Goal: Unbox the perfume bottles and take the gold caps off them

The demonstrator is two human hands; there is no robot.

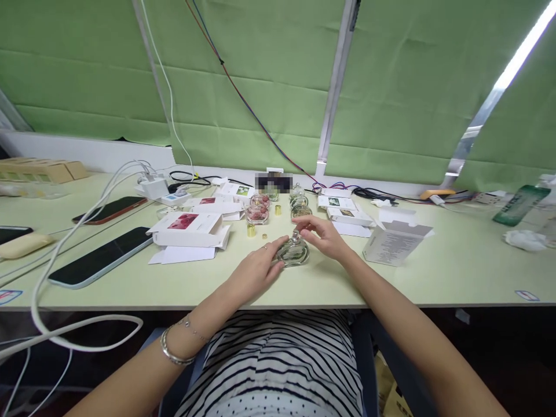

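A clear glass perfume bottle (pixel 294 253) stands on the table in front of me. My left hand (pixel 260 269) grips it from the left side, fingers closed along the glass. At its narrow neck, my right hand (pixel 324 236) has thumb and fingers pinched around the top, partly hiding it. Two gold caps, a nearer gold cap (pixel 251 230) and a farther gold cap (pixel 278 210), stand beyond my left hand. Near them lies a small gold ring (pixel 264 236). Pink-tinted bottles (pixel 257 213) form a row behind, with greenish bottles (pixel 299 202) to their right.
Opened white boxes (pixel 186 229) with pink pictures lie at left; more boxes (pixel 350 215) lie at right. An upright open carton (pixel 396 243) is by my right forearm. Phones (pixel 102 255) and white cables (pixel 43 260) occupy the left side. A green bottle (pixel 521 204) is far right.
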